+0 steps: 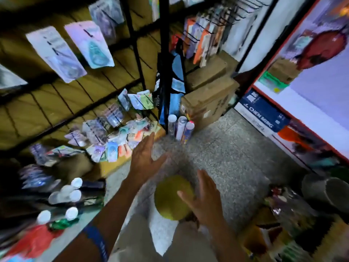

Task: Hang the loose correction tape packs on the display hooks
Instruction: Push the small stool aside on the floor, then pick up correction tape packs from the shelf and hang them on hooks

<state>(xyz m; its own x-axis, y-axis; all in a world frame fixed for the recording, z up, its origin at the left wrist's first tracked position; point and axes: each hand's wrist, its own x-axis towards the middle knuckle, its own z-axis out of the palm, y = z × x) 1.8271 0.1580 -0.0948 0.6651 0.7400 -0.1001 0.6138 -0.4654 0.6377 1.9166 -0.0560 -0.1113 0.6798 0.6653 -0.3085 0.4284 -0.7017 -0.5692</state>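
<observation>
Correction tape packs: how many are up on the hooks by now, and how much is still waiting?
Done: two packs hang from hooks on the upper rack, and more hang lower down, though blur hides the count. In hand: nothing; the left hand and right hand are both open and empty. Left: a heap of loose packs still lies on the cardboard box by the floor.

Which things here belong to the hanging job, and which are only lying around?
Job:
loose packs piled on a box
hung packs on hooks
left hand, open, near the pile
right hand, open

Lying about:
green round object
three tubes
brown cartons
white-capped bottles
</observation>
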